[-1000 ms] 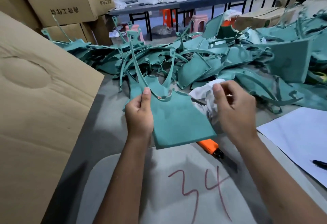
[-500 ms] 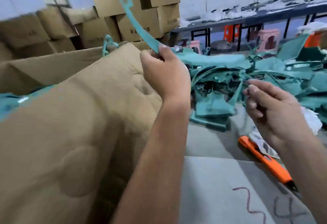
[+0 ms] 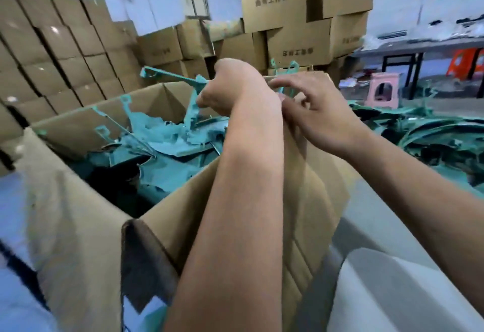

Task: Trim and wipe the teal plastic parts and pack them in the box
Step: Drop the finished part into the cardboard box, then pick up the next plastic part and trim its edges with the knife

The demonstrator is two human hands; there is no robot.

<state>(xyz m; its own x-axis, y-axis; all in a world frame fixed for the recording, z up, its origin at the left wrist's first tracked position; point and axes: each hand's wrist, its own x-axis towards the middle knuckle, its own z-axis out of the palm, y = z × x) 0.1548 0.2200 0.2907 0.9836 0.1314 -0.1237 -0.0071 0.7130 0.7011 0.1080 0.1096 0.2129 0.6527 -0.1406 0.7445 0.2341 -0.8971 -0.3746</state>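
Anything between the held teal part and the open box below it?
Nothing visible. The left hand holds the teal part over the open box, flaps folded out; below it lie only parts already packed.

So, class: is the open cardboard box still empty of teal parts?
No. The open cardboard box already holds a heap of teal parts, and the left hand holds another teal part above it.

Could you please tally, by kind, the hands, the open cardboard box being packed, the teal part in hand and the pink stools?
Hands: 2 (left hand, right hand)
Open cardboard box: 1
Teal part gripped by the left hand: 1
Pink stool: 1
Total: 5
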